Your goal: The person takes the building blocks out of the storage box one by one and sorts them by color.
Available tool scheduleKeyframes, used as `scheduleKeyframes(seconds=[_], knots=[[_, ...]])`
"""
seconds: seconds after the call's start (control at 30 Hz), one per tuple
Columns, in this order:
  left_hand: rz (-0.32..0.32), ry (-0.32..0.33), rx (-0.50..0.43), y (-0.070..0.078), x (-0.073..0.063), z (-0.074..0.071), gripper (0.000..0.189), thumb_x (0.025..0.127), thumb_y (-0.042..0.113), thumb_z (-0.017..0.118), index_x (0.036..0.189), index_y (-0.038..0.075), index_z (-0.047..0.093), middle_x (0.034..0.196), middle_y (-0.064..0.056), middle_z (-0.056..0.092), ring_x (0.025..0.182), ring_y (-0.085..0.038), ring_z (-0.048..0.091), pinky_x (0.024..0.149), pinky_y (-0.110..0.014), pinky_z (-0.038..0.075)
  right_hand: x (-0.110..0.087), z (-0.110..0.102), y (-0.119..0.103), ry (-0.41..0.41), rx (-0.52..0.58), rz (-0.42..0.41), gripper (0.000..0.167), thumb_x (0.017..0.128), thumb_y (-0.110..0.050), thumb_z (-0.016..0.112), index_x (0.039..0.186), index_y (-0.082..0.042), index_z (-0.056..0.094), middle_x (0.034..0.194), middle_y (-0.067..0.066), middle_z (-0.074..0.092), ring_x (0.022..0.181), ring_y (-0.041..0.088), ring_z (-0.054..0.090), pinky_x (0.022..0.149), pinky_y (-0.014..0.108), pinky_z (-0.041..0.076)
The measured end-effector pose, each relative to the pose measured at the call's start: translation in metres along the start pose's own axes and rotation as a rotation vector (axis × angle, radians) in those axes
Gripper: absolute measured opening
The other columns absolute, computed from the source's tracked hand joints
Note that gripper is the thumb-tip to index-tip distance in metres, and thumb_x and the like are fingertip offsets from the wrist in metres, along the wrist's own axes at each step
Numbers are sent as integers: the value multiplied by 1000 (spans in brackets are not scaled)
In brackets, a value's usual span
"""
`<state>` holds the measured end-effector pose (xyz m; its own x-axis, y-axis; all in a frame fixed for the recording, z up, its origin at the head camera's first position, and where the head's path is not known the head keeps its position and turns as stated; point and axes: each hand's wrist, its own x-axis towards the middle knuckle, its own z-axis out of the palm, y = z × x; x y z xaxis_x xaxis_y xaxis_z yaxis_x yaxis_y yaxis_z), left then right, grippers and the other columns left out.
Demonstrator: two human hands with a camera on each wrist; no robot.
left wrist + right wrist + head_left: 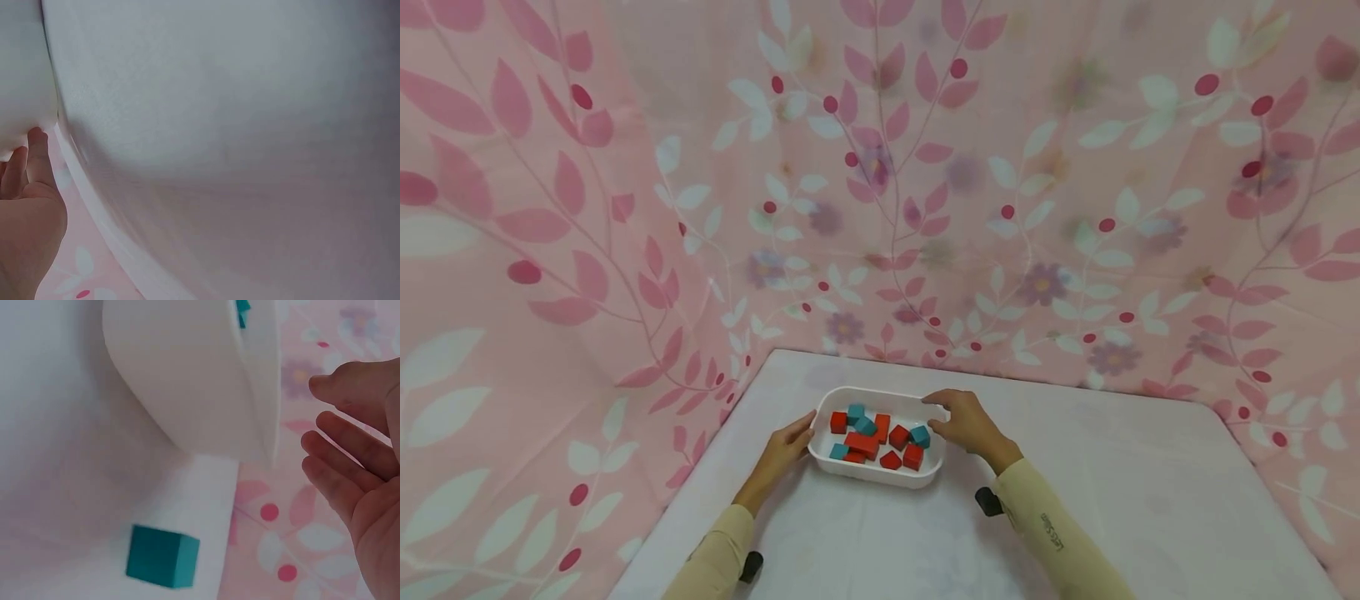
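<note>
A white oval-ended tray holds several red blocks and teal blocks. At its left end, my left hand touches the outer wall with extended fingers; the left wrist view shows these fingertips against the white tray. My right hand is by the right end, thumb and fingers spread. In the right wrist view this hand stands apart from the tray wall, holding nothing. A teal block lies on the table outside the tray there; the head view does not show it.
The tray stands on a table with a white cloth. Pink curtains with leaves and flowers hang behind the table and at its sides. Dark devices are worn on both wrists.
</note>
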<state>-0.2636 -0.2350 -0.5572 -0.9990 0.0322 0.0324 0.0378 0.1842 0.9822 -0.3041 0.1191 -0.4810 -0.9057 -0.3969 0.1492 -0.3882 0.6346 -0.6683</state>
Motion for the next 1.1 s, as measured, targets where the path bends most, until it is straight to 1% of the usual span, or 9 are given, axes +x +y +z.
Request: scheduleKeyframes(seconds=[0.13,0.3,0.4,0.57,0.6,0.77,0.83,0.97,1.1], knots=[[-24,7,-3,0,-1,0,46,100,12,56,144,8,47,149,-14,42,135,-32,42,98,-40,47,7,18,2,-87,-26,-24,38,83,-8,77,120,-6,69,120,8,66,108,32,61,92,49,53],[-48,5,-3,-2,-4,0,46,100,14,56,145,11,47,150,-12,42,137,-31,40,99,-40,47,11,33,8,-164,-90,-26,39,83,-4,76,121,-2,68,119,10,67,113,29,59,99,50,48],[-32,-13,8,-2,-3,0,47,100,14,55,146,10,46,150,-13,41,137,-33,39,99,-40,47,14,37,9,-177,-150,-18,40,81,-2,76,120,-3,68,117,8,68,113,27,59,100,48,48],[-2,-23,-5,0,0,-1,47,100,10,55,146,6,45,150,-16,41,136,-35,40,98,-40,48,21,39,7,-213,-235,3,43,75,1,81,116,-4,70,109,4,68,105,24,58,99,45,50],[-6,-21,-7,0,0,-2,46,100,10,55,145,6,46,149,-16,42,136,-34,40,97,-40,48,22,40,6,-223,-248,10,43,74,1,82,115,-5,71,107,3,68,103,23,58,98,44,50],[-21,-19,3,1,0,-2,47,100,12,56,145,9,47,149,-15,42,135,-34,42,97,-40,48,27,45,5,-241,-323,-20,35,71,4,83,104,-4,75,95,2,68,89,19,61,95,40,53],[-32,-16,13,1,-1,-2,47,100,13,56,145,10,47,149,-14,43,135,-33,42,98,-40,48,28,47,5,-240,-336,-26,33,70,4,84,100,-5,75,93,1,68,87,18,61,95,40,53],[-47,-11,21,2,-1,-1,46,100,13,56,145,12,47,149,-13,43,135,-32,42,99,-40,47,27,47,4,-250,-298,-2,34,70,6,82,101,-7,76,98,2,68,94,20,61,98,43,51],[-43,-11,13,3,0,-1,46,100,12,55,146,10,47,149,-14,42,136,-33,41,99,-40,47,27,47,5,-249,-304,-41,35,72,6,80,104,-7,76,97,1,68,94,19,60,97,42,51]])
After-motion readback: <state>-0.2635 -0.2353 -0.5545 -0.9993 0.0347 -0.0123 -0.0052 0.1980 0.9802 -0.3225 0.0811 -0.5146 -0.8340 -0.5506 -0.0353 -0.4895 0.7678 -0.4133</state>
